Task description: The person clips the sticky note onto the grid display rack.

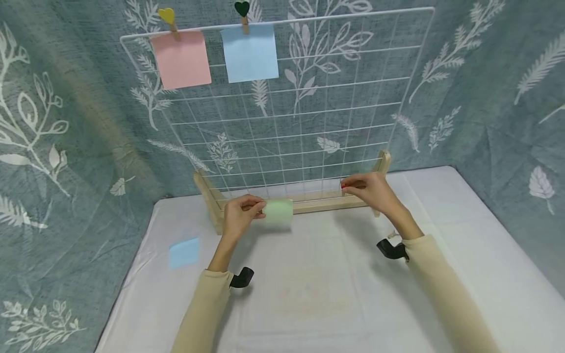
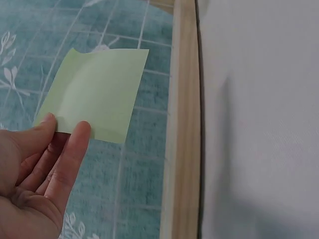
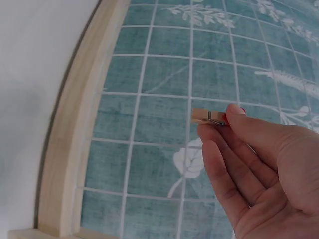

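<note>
A light green square of paper (image 2: 97, 94) is pinched at one corner by my left hand (image 1: 240, 213), low in front of the wire grid (image 1: 300, 128). My right hand (image 1: 371, 190) pinches a small wooden clothespin (image 3: 202, 115) near the grid's lower right; its red end is partly hidden under the thumb. Along the grid's top edge hang a pink paper (image 1: 183, 60), held by a clothespin with a yellow heart (image 1: 166, 15), and a blue paper (image 1: 250, 53), held by one with a dark green heart (image 1: 242, 8).
Another light blue paper (image 1: 184, 252) lies on the white-covered table (image 1: 304, 289) at the left. The grid stands in a wooden base (image 1: 328, 204) with upright side feet. Teal cloth with white leaf patterns (image 1: 66, 147) surrounds the table at the back and sides.
</note>
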### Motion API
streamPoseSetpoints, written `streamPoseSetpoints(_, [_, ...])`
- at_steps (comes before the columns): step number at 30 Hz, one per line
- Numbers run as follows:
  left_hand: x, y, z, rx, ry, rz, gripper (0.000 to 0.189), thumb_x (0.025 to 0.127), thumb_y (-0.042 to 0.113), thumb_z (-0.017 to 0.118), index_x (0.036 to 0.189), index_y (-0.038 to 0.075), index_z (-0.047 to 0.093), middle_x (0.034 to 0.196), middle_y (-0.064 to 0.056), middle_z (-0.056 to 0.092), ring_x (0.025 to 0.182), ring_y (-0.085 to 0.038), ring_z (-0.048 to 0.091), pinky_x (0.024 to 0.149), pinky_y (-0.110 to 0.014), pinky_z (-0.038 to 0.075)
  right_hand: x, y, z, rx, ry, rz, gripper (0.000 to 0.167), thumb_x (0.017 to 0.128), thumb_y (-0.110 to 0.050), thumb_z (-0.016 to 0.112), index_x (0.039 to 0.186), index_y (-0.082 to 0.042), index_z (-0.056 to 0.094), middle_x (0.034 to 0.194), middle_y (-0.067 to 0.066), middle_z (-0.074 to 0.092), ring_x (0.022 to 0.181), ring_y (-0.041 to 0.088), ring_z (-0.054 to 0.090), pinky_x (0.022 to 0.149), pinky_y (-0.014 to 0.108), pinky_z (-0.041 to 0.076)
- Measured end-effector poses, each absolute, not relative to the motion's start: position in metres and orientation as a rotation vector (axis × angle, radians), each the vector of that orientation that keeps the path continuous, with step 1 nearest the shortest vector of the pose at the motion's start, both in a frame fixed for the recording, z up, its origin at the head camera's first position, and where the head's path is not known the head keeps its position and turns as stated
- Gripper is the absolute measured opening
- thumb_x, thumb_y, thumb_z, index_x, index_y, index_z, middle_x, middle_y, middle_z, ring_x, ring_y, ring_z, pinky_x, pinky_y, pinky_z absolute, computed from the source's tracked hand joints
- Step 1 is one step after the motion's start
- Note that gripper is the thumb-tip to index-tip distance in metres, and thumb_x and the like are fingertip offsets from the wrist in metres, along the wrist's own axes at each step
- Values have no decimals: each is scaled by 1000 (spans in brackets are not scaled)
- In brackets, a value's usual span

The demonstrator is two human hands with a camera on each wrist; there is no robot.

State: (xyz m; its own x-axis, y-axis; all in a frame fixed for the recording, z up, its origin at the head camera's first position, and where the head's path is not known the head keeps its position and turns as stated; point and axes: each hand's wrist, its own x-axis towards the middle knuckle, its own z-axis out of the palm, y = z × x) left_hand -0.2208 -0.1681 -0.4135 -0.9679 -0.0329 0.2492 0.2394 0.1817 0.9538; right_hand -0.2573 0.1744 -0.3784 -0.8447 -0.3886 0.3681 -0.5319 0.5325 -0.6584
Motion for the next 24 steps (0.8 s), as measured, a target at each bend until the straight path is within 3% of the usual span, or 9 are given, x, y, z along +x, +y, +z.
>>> streamPoseSetpoints(7, [-224,-156,-401,-224,-2245,-1842,14,89,-1,71,95,-12,70,87,-28,68,60,-10,68,62,-28,64,-259,170,-368,759,-2576,1200,18,89,-7,73,105,1,74,100,15,73,87,28,72,75,40,63])
streamPoseSetpoints(17, [-226,-135,-382,-270,-2237,-1819,12,88,-1,72,94,-11,71,86,-23,70,59,-8,67,62,-27,63,-260,166,-356,758,-2557,1229,20,90,-7,71,108,2,73,103,17,73,89,30,71,80,43,62])
streamPoseSetpoints(24, [-223,-129,-361,-330,-2241,-1791,13,89,3,72,96,-9,71,89,-22,70,62,-10,68,67,-34,64,-262,164,-348,723,-2573,1242,20,92,-7,69,109,2,72,104,18,72,91,30,71,80,45,61])
